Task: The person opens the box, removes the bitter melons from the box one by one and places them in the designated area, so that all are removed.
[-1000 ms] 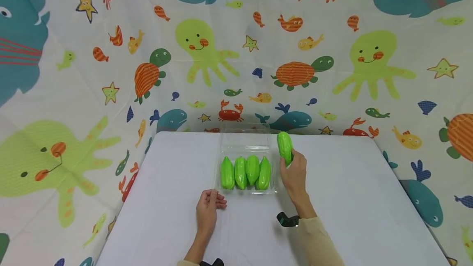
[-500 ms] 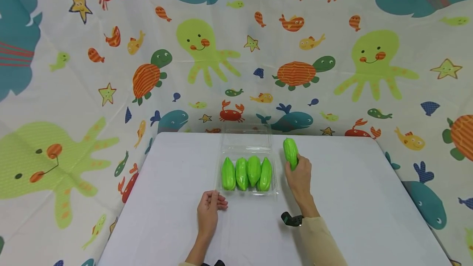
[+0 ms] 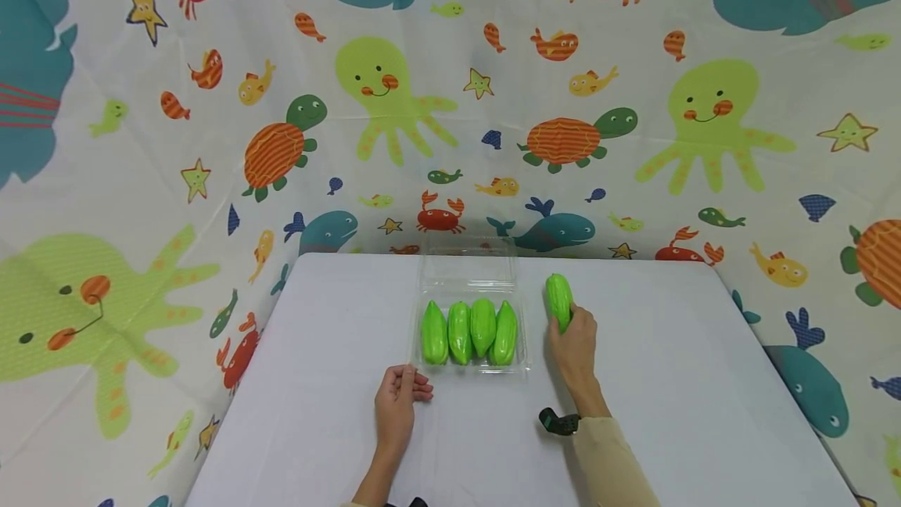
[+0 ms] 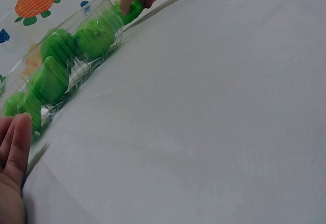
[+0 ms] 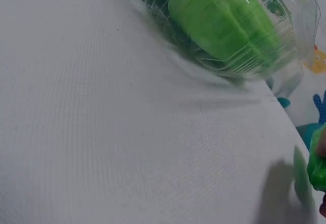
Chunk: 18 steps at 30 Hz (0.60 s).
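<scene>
My right hand (image 3: 573, 339) grips the lower end of a bright green toy cucumber (image 3: 559, 297), its far end pointing to the back of the table. This cucumber is just to the right of a clear plastic clamshell box (image 3: 522, 350). Several more green toy cucumbers (image 3: 482, 327) lie side by side in the box, whose lid (image 3: 468, 264) stands raised at the back. By the box's front left corner is my left hand (image 3: 396, 405), fingers relaxed; the left wrist view shows its fingers (image 4: 19, 142) close to the box wall. Whether they touch it I cannot tell.
A white-covered table (image 3: 317, 350) bears everything. Behind and beside it hangs a cloth (image 3: 422, 77) printed with sea animals. Dark wrist cameras (image 3: 559, 421) sit on both wrists.
My right hand has moved the cucumber to the right and toward me, away from the box, and lower. The left hand and the box have stayed about where they were.
</scene>
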Motion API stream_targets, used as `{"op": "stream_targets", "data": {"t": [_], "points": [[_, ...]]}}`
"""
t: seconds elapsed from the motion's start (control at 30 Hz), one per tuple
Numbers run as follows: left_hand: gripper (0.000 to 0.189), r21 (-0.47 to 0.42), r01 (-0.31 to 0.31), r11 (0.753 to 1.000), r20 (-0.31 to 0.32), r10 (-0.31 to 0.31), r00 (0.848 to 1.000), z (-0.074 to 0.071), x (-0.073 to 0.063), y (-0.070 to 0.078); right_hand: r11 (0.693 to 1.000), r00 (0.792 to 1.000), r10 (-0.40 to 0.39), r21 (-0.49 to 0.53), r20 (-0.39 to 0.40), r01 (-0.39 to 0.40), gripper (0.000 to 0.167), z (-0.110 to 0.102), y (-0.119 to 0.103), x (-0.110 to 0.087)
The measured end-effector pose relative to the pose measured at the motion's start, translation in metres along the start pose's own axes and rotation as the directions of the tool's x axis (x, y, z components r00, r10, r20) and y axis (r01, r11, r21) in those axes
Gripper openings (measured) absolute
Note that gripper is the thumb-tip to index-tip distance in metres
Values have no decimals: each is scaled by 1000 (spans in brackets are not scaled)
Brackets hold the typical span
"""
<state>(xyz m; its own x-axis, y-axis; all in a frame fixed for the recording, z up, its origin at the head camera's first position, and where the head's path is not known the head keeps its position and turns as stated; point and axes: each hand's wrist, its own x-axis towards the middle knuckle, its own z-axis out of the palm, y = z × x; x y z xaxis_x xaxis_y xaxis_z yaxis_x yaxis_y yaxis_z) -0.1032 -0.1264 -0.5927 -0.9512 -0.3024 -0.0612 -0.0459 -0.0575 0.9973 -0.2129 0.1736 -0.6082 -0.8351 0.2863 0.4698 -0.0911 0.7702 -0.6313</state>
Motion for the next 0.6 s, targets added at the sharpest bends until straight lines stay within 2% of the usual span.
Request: {"op": "stream_targets", "data": {"t": [0.23, 0.6], "points": [[29, 2, -7, 1000, -5, 7, 1000, 1, -1, 1, 997, 994, 81, 2, 70, -82, 44, -4, 7, -2], [26, -15, -17, 1000, -8, 17, 1000, 1, -1, 1, 991, 984, 131, -10, 118, -131, 46, -9, 7, -9]]}}
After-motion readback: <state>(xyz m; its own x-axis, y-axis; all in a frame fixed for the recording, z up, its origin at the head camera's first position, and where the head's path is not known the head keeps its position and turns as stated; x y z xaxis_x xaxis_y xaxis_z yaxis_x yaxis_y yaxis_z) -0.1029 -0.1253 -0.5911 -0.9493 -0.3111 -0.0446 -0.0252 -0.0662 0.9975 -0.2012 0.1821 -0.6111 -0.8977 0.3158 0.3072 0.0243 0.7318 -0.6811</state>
